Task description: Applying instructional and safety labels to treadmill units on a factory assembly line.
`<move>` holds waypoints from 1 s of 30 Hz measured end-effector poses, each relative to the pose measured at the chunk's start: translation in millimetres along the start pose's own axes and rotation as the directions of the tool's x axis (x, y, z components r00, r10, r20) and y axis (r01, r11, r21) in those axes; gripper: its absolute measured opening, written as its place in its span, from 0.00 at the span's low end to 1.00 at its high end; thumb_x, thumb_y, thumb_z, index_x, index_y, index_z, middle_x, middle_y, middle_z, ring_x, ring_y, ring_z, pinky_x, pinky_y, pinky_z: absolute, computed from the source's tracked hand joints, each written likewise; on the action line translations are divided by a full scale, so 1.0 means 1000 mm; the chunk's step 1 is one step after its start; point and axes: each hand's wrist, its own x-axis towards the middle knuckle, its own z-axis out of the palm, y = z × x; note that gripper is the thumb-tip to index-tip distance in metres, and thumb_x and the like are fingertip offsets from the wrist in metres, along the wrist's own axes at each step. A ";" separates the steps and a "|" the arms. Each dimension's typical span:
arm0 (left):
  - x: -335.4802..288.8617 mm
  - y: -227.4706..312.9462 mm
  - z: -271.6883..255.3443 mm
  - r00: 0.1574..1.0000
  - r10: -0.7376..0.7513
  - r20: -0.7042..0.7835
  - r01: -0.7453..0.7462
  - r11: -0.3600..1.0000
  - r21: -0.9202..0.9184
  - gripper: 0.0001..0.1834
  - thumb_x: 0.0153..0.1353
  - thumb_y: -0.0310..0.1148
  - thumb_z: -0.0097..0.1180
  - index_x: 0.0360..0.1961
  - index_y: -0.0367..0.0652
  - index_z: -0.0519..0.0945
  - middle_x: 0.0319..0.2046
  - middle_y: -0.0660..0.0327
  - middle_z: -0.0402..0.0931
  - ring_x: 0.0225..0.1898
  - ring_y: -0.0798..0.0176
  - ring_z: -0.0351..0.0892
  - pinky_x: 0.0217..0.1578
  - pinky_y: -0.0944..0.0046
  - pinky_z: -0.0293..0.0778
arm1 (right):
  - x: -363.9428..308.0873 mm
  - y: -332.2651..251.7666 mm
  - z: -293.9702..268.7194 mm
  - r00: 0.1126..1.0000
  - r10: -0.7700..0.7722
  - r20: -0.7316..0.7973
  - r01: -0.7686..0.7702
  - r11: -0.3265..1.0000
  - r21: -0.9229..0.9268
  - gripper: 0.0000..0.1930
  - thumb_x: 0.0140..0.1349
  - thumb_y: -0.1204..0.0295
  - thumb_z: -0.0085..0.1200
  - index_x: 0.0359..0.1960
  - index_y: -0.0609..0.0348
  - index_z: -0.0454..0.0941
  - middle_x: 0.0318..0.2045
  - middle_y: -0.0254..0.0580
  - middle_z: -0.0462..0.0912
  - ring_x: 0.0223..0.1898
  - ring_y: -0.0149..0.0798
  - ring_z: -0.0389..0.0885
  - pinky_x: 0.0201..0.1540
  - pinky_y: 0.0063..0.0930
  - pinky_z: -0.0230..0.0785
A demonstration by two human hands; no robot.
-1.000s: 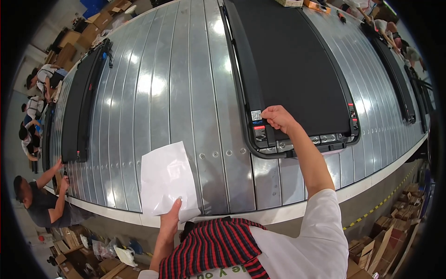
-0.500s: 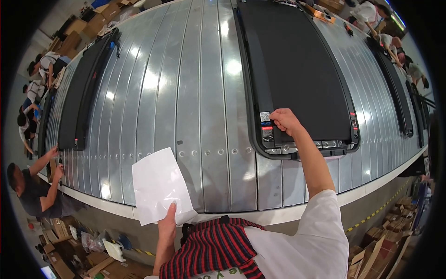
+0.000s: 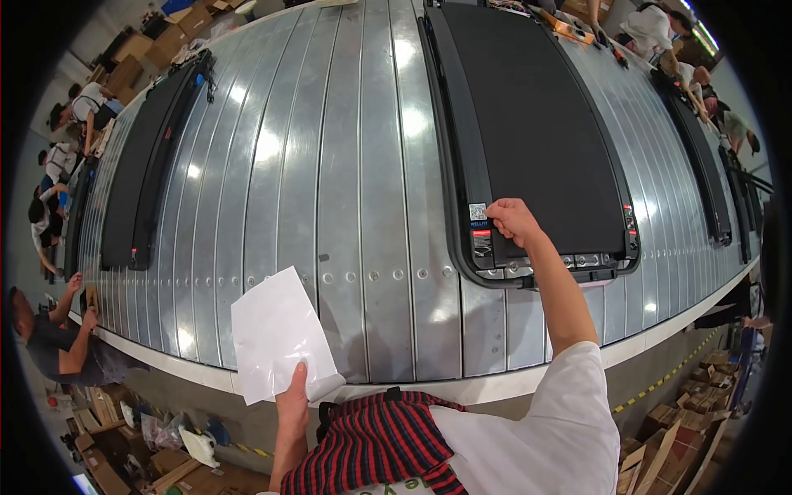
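My left hand (image 3: pixel 294 396) grips a white glossy sheet (image 3: pixel 280 330) by its lower edge, thumb on top. The sheet's lower right corner curls, and it is held over the table's near edge. My right hand (image 3: pixel 513 221) is closed in a pinch at the near left corner of a black treadmill (image 3: pixel 544 124) with a flat belt. Its fingertips are at the right edge of a white square code label (image 3: pixel 478 212); what they pinch, if anything, is too small to make out. Below that label is a black-and-red warning label (image 3: pixel 482 243).
The treadmill lies on a slatted metal conveyor (image 3: pixel 371 206) with a pale edge rail (image 3: pixel 495 386). Other black treadmills (image 3: pixel 136 181) lie left and right (image 3: pixel 701 165). A co-worker (image 3: pixel 62 334) stands at the near left, others farther off. Cardboard boxes (image 3: pixel 685 437) fill the floor behind.
The treadmill and its labels sit slightly farther right in view, and my right hand has shifted right with them. The sheet has moved slightly left and down. The left co-worker's hands have drawn away from a treadmill.
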 end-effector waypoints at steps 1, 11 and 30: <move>0.000 0.001 -0.001 1.000 -0.002 0.005 0.002 1.000 -0.001 0.26 0.56 0.31 0.53 0.54 0.37 0.61 0.50 0.59 0.64 0.51 0.63 0.63 0.53 0.64 0.58 | 0.000 0.000 0.000 1.000 0.002 0.004 -0.002 1.000 0.002 0.04 0.50 0.75 0.50 0.21 0.61 0.70 0.11 0.29 0.65 0.09 0.21 0.57 0.09 0.16 0.44; 0.004 0.000 -0.008 1.000 -0.009 0.011 0.009 1.000 -0.014 0.28 0.54 0.30 0.54 0.56 0.36 0.59 0.52 0.57 0.62 0.52 0.62 0.61 0.54 0.64 0.57 | -0.002 0.000 0.004 0.999 -0.022 -0.024 0.021 1.000 -0.023 0.06 0.52 0.74 0.50 0.20 0.58 0.69 0.10 0.27 0.63 0.09 0.19 0.56 0.09 0.15 0.42; 0.020 0.003 -0.050 0.993 0.057 -0.099 -0.076 0.976 -0.205 0.26 0.54 0.28 0.53 0.54 0.35 0.61 0.50 0.58 0.64 0.50 0.63 0.63 0.51 0.65 0.60 | -0.027 0.030 0.056 0.709 -0.694 0.121 0.185 0.018 -0.982 0.08 0.54 0.73 0.44 0.36 0.58 0.70 0.31 0.45 0.75 0.37 0.47 0.74 0.38 0.39 0.67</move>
